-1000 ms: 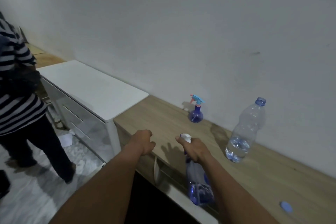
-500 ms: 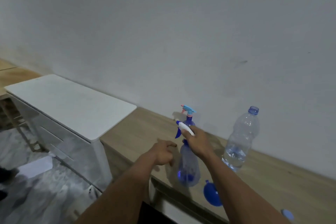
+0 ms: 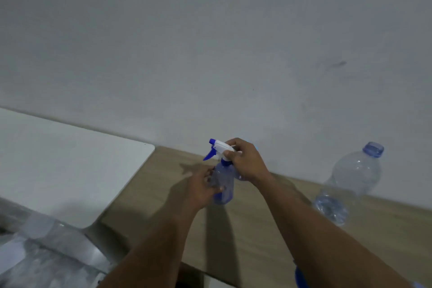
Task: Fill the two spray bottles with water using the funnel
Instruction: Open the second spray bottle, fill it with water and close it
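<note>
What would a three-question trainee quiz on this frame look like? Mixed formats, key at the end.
1. True or false: the water bottle lies on its side on the wooden table.
2. Which part of the spray bottle does the right hand hold? A) the base B) the white trigger head C) nothing
3. Fill in: the left hand holds the spray bottle by its ____.
Key: 1 false, it stands upright; 2 B; 3 body.
</note>
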{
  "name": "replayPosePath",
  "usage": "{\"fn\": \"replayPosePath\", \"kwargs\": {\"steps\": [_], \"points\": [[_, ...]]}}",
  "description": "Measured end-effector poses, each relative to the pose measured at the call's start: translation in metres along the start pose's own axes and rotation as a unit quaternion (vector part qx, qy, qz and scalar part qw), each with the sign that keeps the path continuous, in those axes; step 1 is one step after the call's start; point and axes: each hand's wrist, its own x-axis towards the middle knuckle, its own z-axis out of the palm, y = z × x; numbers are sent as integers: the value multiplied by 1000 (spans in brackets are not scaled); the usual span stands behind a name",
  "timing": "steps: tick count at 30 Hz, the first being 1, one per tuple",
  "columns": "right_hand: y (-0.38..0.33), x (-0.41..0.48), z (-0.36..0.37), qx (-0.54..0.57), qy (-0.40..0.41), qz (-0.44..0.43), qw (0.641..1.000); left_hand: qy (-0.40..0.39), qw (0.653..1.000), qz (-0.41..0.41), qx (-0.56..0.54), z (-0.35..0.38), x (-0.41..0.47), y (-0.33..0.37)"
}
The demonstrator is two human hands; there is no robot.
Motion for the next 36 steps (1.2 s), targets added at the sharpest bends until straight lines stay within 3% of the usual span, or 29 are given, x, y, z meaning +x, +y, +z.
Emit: {"fn": "replayPosePath", "kwargs": {"steps": [11, 22, 24, 29, 32, 36], "points": [[6, 106, 42, -121, 0, 21, 992, -5, 989, 46, 142, -34, 112, -19], [12, 139, 48, -186, -1, 32, 982, -44, 989, 75, 122, -22, 156, -25], [12, 135, 40, -206, 23, 17, 978, -16, 996, 55, 74, -19, 155, -29], [20, 119, 15, -256, 106, -31, 960, 96, 991, 25, 91, 10, 129, -60], [36, 111, 1, -289, 99, 8, 952, 52, 993, 35, 105, 45, 123, -65], [63, 103, -11, -295, 28, 85, 951, -27, 987, 52, 151, 81, 129, -63]]}}
